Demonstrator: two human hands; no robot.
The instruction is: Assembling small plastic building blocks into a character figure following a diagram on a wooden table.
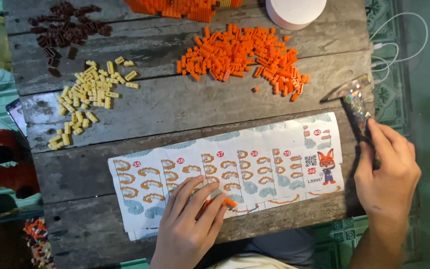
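My left hand point(190, 219) rests fingers-down on a white instruction sheet point(274, 164) printed with orange building steps. Its fingertips press on a small assembly of orange bricks point(223, 201) lying on the sheet. My right hand point(386, 174) is at the table's right edge, closed around the handle of a small hammer point(352, 94) with a shiny, glittery head that points up and left. The hammer head hovers beside the sheet's upper right corner.
On the weathered wooden table point(185, 104) lie a pile of orange bricks point(240, 55), a pile of pale yellow bricks point(88, 94), and dark brown bricks point(68, 27). A white round object point(294, 11) stands at the back. White cables point(394, 45) trail at the right.
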